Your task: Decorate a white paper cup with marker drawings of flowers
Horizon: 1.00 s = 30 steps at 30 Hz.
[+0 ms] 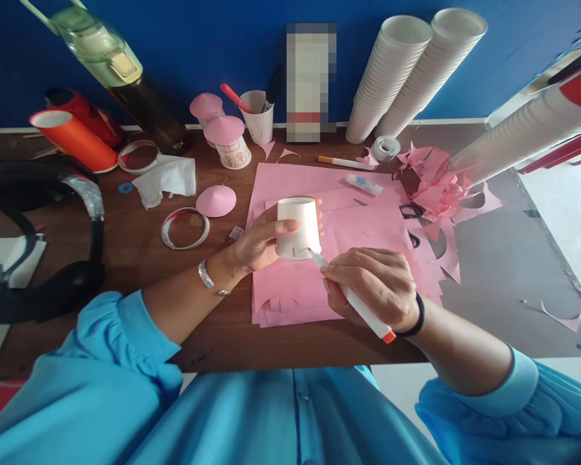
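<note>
The left hand [261, 244] clamps the white cup [297, 226] at centre; the right, at its four o'clock, grips the marker [363, 310]. If the cup twists, red lines could probably skid crooked.

Beyond the grip of your left hand [264, 239], off to its left, you can read "VSK" on the dark bottle [157, 116], while print on the white tube [363, 184] to its right is too blurred.
</note>
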Motion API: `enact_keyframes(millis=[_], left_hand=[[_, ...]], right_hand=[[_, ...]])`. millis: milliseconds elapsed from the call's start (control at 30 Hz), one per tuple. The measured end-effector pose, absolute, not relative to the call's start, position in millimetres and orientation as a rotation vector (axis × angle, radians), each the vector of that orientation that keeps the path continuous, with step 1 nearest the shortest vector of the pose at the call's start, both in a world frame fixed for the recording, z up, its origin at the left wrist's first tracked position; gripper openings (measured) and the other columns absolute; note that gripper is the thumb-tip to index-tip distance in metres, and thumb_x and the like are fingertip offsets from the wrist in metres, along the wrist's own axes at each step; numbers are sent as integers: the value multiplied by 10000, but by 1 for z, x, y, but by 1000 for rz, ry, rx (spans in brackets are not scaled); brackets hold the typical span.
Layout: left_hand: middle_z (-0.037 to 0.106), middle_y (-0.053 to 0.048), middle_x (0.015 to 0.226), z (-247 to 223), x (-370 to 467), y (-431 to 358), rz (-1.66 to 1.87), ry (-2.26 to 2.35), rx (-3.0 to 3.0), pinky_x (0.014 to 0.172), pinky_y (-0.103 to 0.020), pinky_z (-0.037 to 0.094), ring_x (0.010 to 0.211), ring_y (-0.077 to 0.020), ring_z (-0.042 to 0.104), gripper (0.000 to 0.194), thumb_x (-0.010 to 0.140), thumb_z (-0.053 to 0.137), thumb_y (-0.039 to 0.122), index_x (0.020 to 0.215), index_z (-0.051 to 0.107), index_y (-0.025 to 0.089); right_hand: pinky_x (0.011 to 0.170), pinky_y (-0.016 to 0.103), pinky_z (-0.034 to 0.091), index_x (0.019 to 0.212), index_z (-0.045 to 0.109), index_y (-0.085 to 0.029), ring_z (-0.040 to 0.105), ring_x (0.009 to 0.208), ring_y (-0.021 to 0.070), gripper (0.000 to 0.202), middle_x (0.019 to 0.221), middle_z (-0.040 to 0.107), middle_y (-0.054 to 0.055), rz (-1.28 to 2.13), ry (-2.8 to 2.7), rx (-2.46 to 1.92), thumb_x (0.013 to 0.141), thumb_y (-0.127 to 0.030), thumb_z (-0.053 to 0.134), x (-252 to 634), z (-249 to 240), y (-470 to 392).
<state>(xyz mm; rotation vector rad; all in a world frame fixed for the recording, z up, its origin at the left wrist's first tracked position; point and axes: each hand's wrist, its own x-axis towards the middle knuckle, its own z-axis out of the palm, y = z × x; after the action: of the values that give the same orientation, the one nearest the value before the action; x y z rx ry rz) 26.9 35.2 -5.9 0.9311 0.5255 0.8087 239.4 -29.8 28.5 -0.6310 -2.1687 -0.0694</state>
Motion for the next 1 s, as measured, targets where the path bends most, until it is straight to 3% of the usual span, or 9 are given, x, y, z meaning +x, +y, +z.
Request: enact_keyframes(millis=[433,833,1000], left_hand=[[775,-144,1172,-3,28,35,797,508,936,934,-472,600,1164,-369,730,709,796,799,489,1425,647,201],[768,-148,1186,-5,28,35,807,508,928,946,-472,604,1172,-366,728,721,781,814,482,1421,650,194],[767,-147,1197,-7,27,36,805,517,917,965,-481,606,1151,-356,733,729,780,816,482,1427,648,189]], right_hand=[[579,273,615,995,631,-198,688,619,143,162,737,698,-10,-55,-2172,-630,909,-62,655,239,28,-29],[502,276,503,980,581,-198,600,530,122,196,666,657,-43,19,-2246,-642,903,-23,623,239,33,-33],[530,260,542,988,587,-206,641,568,120,157,691,677,-39,15,-2242,-633,934,-60,612,239,35,-33]])
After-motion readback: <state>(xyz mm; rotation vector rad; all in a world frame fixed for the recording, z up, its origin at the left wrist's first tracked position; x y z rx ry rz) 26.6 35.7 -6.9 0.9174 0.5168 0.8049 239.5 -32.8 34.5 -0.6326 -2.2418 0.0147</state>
